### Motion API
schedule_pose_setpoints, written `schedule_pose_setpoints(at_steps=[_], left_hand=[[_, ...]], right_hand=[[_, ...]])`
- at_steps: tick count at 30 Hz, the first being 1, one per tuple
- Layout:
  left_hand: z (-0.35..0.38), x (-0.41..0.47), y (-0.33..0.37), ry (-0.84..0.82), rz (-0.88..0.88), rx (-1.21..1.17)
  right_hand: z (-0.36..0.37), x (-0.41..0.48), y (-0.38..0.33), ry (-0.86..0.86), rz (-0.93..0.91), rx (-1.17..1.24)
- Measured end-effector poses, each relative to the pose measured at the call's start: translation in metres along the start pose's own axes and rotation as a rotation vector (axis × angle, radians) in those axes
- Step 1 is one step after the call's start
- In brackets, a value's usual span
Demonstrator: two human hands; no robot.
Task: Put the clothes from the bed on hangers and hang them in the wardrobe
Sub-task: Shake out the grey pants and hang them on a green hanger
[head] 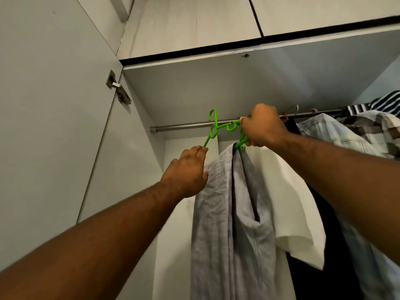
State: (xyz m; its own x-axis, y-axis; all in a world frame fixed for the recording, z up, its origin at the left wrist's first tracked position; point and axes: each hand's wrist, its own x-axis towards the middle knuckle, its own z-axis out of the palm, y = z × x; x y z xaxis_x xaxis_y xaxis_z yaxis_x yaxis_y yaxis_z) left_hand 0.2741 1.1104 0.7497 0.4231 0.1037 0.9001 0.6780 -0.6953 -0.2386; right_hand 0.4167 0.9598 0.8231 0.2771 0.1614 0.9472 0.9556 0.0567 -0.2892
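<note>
A green plastic hanger (216, 127) is hooked over the metal wardrobe rail (184, 126), its hook just left of centre. My left hand (186, 172) grips the hanger's lower left arm. My right hand (262, 126) grips green hanger parts close to the rail, at the top of a grey checked shirt (227, 213) that hangs straight down. A white garment (287, 202) hangs right behind the grey shirt. How many green hangers there are I cannot tell.
Further right on the rail hang a dark garment (324, 267), a pale blue shirt (329, 135), a plaid shirt (368, 126) and a black-and-white striped one (381, 102). The open wardrobe door (54, 126) with its hinge (118, 87) stands at left. Closed upper cabinets (194, 22) are overhead.
</note>
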Motion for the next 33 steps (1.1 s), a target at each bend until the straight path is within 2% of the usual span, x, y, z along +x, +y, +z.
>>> schedule_pose_setpoints(at_steps=[14, 22, 30, 33], left_hand=[[0.066, 0.047, -0.011, 0.026, 0.061, 0.091], [0.086, 0.057, -0.044, 0.041, 0.076, 0.14], [0.114, 0.061, -0.059, 0.058, 0.097, 0.157], [0.121, 0.062, -0.059, 0.068, 0.103, 0.134]], right_hand=[[0.072, 0.086, 0.017, 0.051, -0.089, -0.225], [0.101, 0.091, 0.022, 0.012, -0.097, -0.105], [0.109, 0.081, 0.011, -0.076, -0.117, -0.113], [0.115, 0.083, 0.007, -0.054, -0.133, -0.056]])
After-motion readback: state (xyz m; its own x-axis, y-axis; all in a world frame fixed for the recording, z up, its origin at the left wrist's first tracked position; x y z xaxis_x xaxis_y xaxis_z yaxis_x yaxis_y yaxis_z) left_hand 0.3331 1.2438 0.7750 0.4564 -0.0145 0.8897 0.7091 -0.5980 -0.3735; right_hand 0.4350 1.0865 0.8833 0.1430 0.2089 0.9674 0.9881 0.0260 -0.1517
